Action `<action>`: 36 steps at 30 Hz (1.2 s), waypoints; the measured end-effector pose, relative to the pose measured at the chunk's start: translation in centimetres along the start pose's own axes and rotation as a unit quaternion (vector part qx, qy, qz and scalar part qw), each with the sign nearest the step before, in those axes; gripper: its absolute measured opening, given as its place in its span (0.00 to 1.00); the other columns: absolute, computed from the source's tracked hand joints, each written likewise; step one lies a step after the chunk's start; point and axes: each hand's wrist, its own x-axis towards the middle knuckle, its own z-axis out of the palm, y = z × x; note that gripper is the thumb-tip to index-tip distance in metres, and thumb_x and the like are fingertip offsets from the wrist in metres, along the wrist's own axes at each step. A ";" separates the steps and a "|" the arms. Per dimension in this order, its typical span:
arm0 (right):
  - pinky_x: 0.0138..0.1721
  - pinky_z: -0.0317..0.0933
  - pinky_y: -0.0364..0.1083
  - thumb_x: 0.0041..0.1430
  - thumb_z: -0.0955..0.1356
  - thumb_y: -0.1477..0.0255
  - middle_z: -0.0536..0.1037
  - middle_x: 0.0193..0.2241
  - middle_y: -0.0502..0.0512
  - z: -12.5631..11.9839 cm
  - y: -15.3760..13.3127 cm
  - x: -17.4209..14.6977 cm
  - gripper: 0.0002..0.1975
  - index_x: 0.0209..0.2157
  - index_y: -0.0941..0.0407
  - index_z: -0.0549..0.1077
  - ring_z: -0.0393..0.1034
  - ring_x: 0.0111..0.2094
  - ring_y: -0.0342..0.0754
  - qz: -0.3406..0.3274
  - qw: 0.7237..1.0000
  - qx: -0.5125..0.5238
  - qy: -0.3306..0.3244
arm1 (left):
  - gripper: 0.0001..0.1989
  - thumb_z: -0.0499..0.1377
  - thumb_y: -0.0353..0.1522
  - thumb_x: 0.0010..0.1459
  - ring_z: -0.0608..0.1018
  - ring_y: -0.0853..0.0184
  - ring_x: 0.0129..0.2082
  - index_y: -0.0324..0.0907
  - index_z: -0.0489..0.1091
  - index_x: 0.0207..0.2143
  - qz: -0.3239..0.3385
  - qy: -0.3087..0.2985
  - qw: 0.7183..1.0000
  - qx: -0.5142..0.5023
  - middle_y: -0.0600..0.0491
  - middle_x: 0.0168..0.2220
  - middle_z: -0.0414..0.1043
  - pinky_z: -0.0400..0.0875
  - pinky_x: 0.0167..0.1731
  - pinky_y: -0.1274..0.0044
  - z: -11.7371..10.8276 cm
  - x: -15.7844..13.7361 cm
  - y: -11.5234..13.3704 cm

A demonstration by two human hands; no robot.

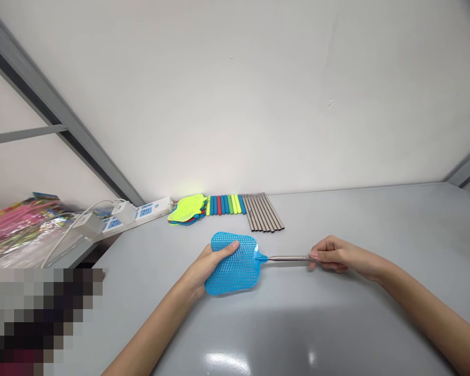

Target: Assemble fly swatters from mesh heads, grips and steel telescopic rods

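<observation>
A blue perforated fly swatter head (238, 269) is gripped at its left side by my left hand (207, 263), thumb on top and the other fingers hidden beneath. A metal rod (288, 258) joins the head's blue neck and runs level to the right. My right hand (332, 255) pinches the rod's far end between thumb and fingers. Behind them lies a stack of swatter heads (188, 208), yellow-green on top. Beside that stack sit several coloured handle grips (224, 204) in a row, then several metal rods (262, 211) side by side.
A white power strip (149, 210) with plugged-in adapters (89, 226) runs along the left edge of the grey table (356, 318). Plastic bags with colourful contents (27, 224) lie farther left. A white wall (258, 104) rises behind the table.
</observation>
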 end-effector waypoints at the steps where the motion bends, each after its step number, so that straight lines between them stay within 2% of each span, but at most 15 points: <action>1: 0.20 0.36 0.43 0.51 0.62 0.57 0.49 0.14 0.44 -0.1 -0.1 -0.1 0.20 0.26 0.60 0.73 0.39 0.17 0.38 -0.001 1.000 -0.002 -0.002 | 0.18 0.61 0.40 0.44 0.77 0.60 0.30 0.37 0.68 0.36 0.000 0.003 1.000 0.003 0.44 0.33 0.74 0.71 0.34 0.70 0.1 0.0 0.0; 12: 0.21 0.38 0.42 0.52 0.61 0.57 0.52 0.14 0.44 -0.1 0.0 -0.2 0.19 0.26 0.60 0.71 0.42 0.17 0.38 -0.009 0.999 -0.027 -0.022 | 0.17 0.60 0.39 0.45 0.77 0.61 0.31 0.37 0.68 0.36 0.004 -0.020 1.000 0.001 0.45 0.34 0.74 0.71 0.35 0.70 -0.3 0.1 0.1; 19: 0.20 0.38 0.42 0.50 0.62 0.54 0.50 0.14 0.44 -0.1 0.0 0.0 0.21 0.25 0.59 0.71 0.41 0.17 0.38 -0.003 0.999 -0.031 -0.014 | 0.17 0.61 0.39 0.45 0.77 0.62 0.30 0.37 0.68 0.36 0.004 -0.006 1.000 0.002 0.45 0.34 0.74 0.71 0.34 0.71 -0.2 0.2 -0.2; 31: 0.20 0.37 0.42 0.50 0.62 0.55 0.50 0.14 0.44 -0.1 0.3 0.1 0.20 0.25 0.59 0.71 0.40 0.17 0.38 -0.008 1.000 -0.018 -0.010 | 0.17 0.61 0.39 0.44 0.77 0.62 0.30 0.38 0.69 0.35 0.010 0.000 1.000 -0.001 0.46 0.36 0.74 0.72 0.34 0.71 -0.1 0.2 -0.4; 36: 0.21 0.37 0.42 0.51 0.61 0.56 0.50 0.14 0.44 -0.1 0.2 0.1 0.20 0.25 0.59 0.71 0.41 0.17 0.38 -0.019 1.000 -0.014 -0.017 | 0.16 0.61 0.39 0.44 0.77 0.62 0.30 0.39 0.68 0.34 0.011 -0.005 1.000 -0.009 0.47 0.33 0.74 0.72 0.33 0.70 0.0 0.1 -0.3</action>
